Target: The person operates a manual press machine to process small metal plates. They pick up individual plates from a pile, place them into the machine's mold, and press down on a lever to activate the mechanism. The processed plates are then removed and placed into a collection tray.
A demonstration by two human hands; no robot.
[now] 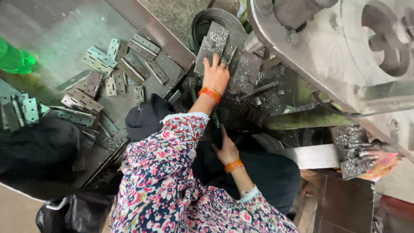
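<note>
Left hand (215, 75) rests with grip spread flat on a swarf-covered hinge plate (212, 45) beside the machine (345, 56); right hand (227, 151) rests empty, fingers loose, on the lap; advisable to lift the plate by its edges, clear of chips.

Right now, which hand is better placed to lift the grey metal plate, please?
Probably left: the left hand touches the metal plate with spread fingers; the right hand rests farther back.
</note>
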